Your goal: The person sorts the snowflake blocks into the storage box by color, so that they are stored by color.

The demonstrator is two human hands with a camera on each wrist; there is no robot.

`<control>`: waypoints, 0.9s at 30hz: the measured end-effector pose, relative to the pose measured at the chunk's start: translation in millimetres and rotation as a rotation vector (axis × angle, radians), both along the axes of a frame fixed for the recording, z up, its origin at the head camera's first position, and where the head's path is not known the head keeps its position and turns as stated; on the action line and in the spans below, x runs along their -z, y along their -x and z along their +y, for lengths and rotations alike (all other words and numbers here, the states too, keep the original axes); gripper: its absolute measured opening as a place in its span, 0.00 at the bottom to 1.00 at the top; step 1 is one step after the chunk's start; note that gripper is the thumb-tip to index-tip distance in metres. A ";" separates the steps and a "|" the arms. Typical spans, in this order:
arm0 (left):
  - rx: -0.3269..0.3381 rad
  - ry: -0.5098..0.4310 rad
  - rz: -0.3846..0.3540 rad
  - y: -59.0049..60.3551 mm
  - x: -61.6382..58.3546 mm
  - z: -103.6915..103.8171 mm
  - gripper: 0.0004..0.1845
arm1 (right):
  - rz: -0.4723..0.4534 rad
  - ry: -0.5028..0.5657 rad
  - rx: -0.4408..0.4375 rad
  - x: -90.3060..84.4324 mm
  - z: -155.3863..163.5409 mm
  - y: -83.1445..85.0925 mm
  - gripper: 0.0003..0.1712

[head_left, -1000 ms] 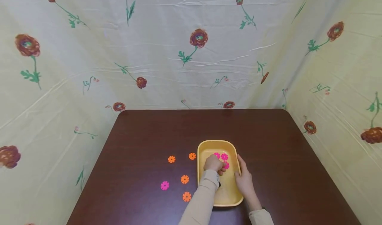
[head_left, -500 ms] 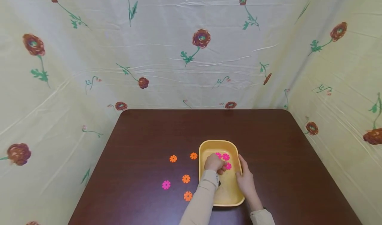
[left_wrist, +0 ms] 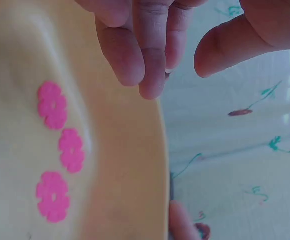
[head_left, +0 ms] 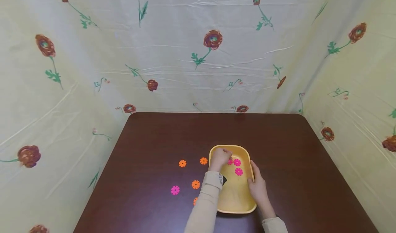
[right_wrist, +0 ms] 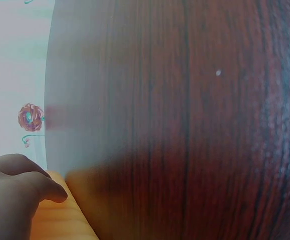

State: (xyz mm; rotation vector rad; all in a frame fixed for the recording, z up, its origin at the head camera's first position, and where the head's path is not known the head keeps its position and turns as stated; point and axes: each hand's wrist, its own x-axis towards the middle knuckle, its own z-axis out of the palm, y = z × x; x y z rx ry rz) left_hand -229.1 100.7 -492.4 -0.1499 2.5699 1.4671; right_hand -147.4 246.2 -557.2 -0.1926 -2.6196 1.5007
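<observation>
Presently: left hand over yellow tray, fingers loosely curled, empty, above 3 pink discs; right hand resting relaxed against tray's right rim.

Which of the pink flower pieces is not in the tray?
The lone pink piece on the table, left of the orange ones. The other three pink pieces lie inside the yellow tray.

Dark wooden table, floral cloth walls
</observation>
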 end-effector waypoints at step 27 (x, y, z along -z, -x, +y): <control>-0.213 0.029 0.273 -30.0 -6.5 -44.8 0.05 | -0.001 -0.015 -0.013 1.5 6.9 -3.2 0.35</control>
